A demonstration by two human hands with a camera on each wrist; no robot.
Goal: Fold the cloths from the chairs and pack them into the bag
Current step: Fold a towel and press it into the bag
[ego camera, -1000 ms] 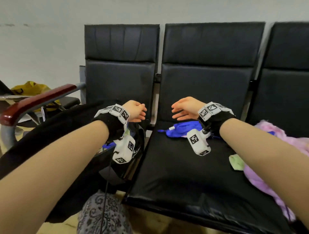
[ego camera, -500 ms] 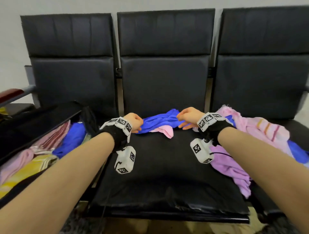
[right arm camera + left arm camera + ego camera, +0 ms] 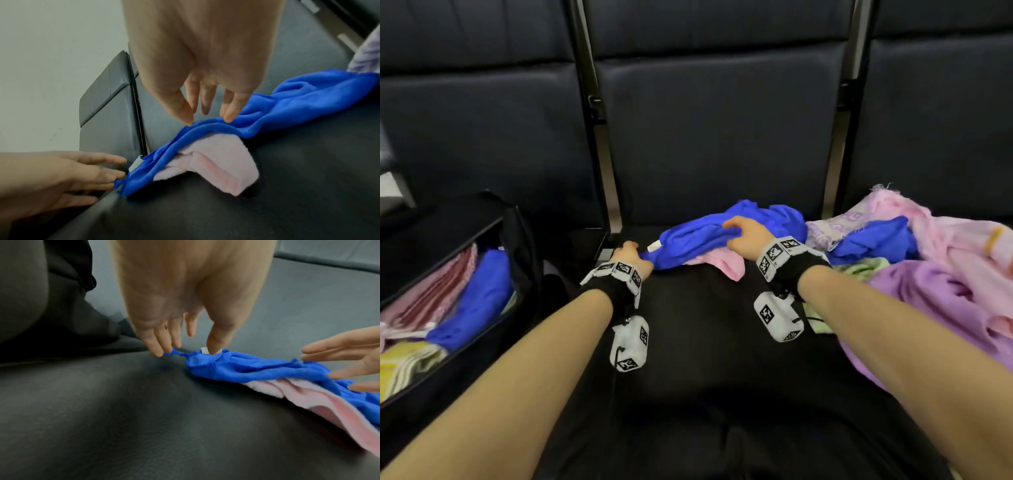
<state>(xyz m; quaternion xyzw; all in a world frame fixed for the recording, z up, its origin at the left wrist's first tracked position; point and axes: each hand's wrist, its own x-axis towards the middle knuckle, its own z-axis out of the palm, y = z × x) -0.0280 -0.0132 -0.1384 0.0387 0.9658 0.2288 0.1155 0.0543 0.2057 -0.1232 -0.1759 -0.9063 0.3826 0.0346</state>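
The left hand [image 3: 631,257] pinches the corner of the blue cloth [image 3: 709,236] between fingertips [image 3: 158,352] and thumb, its grip closed on that corner beside a small white tag [image 3: 204,351]. The cloth runs away from this grip to the right across the back of the middle seat [image 3: 705,342], bunched and lying on a pink cloth [image 3: 724,263] whose folded edge pokes out on the near side.

The right hand [image 3: 746,236] sits further along the same blue cloth, fingers [image 3: 230,116] straight and spread, their tips touching the upper fold; this grip is open, pressing rather than clasping.

Beyond the right hand's grip, on its outer side, lies a heap of more cloths: a purple cloth [image 3: 928,301], a pale pink cloth [image 3: 962,246], another blue piece [image 3: 873,240] and a green cloth [image 3: 863,267] just beside the wrist.

To the outer side of the left hand's grip stands the open black bag [image 3: 517,240] on the neighbouring seat, with folded cloths [image 3: 465,301] in pink, blue and yellow stacked inside.
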